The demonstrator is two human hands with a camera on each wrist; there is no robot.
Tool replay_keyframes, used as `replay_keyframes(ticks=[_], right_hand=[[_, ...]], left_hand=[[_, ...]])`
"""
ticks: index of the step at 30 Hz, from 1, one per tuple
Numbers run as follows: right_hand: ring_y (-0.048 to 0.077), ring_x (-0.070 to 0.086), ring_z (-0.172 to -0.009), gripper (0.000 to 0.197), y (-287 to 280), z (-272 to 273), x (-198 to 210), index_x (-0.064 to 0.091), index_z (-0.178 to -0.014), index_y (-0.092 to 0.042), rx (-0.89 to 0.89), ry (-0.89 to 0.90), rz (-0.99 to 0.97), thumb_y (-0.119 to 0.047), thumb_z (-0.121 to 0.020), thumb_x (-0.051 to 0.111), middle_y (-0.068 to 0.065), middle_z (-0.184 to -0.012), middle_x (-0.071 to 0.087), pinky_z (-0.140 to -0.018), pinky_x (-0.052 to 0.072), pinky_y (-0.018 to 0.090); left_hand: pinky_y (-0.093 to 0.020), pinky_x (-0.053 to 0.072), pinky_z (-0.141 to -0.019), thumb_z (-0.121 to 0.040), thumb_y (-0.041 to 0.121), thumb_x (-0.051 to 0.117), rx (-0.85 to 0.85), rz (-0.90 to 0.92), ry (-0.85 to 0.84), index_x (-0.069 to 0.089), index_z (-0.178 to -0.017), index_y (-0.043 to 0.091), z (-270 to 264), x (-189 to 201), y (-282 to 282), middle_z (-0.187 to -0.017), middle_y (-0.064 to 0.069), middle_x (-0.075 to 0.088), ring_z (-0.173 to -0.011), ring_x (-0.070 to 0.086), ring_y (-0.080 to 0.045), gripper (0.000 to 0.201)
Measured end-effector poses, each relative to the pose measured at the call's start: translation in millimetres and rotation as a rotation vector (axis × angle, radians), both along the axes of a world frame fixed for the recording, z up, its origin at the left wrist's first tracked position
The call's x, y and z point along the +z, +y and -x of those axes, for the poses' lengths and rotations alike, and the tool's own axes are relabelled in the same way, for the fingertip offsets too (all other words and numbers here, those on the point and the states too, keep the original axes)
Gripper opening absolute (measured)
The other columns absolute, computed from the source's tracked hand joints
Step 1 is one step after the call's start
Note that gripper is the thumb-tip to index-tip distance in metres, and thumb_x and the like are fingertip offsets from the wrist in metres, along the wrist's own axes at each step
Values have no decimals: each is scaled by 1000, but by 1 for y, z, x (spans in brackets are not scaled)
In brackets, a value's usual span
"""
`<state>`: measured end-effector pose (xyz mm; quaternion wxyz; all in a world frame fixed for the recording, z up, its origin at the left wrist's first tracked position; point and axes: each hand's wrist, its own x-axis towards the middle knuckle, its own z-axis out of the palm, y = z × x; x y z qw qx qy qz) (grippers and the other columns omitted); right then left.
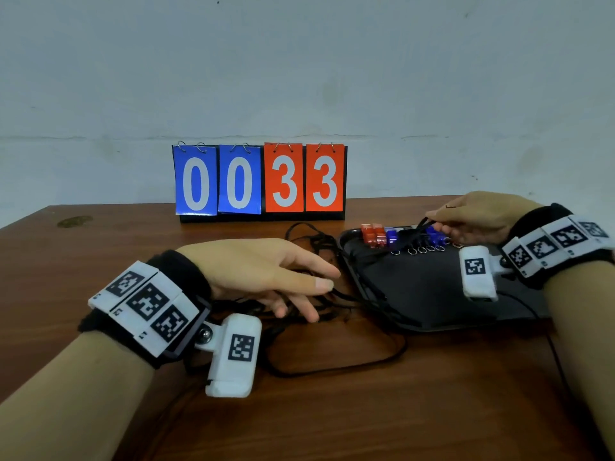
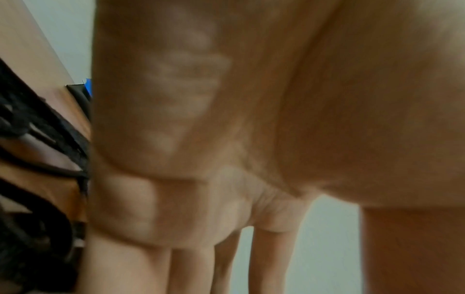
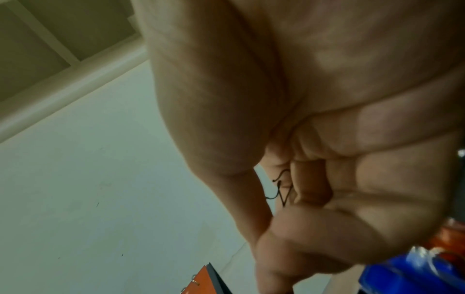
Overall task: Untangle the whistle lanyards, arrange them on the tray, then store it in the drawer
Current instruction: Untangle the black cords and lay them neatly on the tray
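A black tray (image 1: 429,294) lies on the wooden table at the right. Along its far edge stand red whistles (image 1: 373,235) and blue whistles (image 1: 434,235), with small key rings (image 1: 420,250) in front of them. Their black lanyard cords (image 1: 319,254) spill off the tray's left side in a tangle. My left hand (image 1: 316,289) rests on this tangle with straight, spread fingers; the left wrist view shows the cords (image 2: 32,143) beside the palm (image 2: 191,199). Above the blue whistles, my right hand (image 1: 436,221) pinches a black cord. A blue whistle (image 3: 412,272) lies under its curled fingers (image 3: 289,248).
A flip scoreboard (image 1: 259,181) reading 0033 stands at the table's back edge against a pale wall. One long cord loop (image 1: 336,367) reaches toward the near side of the table. The table's left edge (image 1: 23,224) is at the far left.
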<state>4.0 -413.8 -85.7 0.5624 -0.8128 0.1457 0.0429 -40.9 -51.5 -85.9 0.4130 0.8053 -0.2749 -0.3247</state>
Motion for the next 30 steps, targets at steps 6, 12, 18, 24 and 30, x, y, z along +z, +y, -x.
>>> replay_keyframes(ticks=[6, 12, 18, 24, 30], right_hand=[[9, 47, -48, 29, -17, 0, 2, 63, -77, -5, 2, 120, 282, -27, -97, 64, 3, -63, 57, -41, 41, 14], [11, 50, -47, 36, -25, 4, 2, 75, -86, 0, 8, 186, 605, -31, -98, 63, 3, -62, 63, -44, 39, 19], [11, 60, -52, 36, -23, 8, 3, 78, -84, -8, -70, 245, 774, -39, -94, 66, -1, -68, 76, -59, 43, 22], [21, 61, -74, 49, -21, 7, 4, 73, -90, -6, -70, 252, 1006, -53, -93, 61, 9, -89, 76, -70, 45, 30], [22, 64, -72, 51, -19, 7, 6, 66, -85, -9, -61, 231, 1125, -57, -95, 54, 7, -80, 71, -65, 46, 29]], left_hand=[[-16, 54, -63, -94, 31, 62, -79, 31, 64, 49, -150, 17, -1, -8, -4, -161, 10, 38, -95, 75, -14, 59], [-15, 53, -62, -78, 29, 83, -63, 50, 58, 60, -140, 15, 0, -15, -8, -150, -14, 55, -99, 69, -22, 67], [-15, 52, -58, -72, 34, 89, -33, 55, 95, 62, -138, 12, 3, -19, -6, -147, -17, 57, -97, 68, -24, 74], [-13, 52, -62, -76, 25, 88, -45, 51, 122, 61, -139, 15, -1, -25, -6, -148, -12, 57, -98, 69, -18, 70], [-13, 52, -61, -73, 29, 90, -47, 73, 145, 62, -138, 14, 0, -28, -9, -147, -12, 58, -96, 69, -16, 73]])
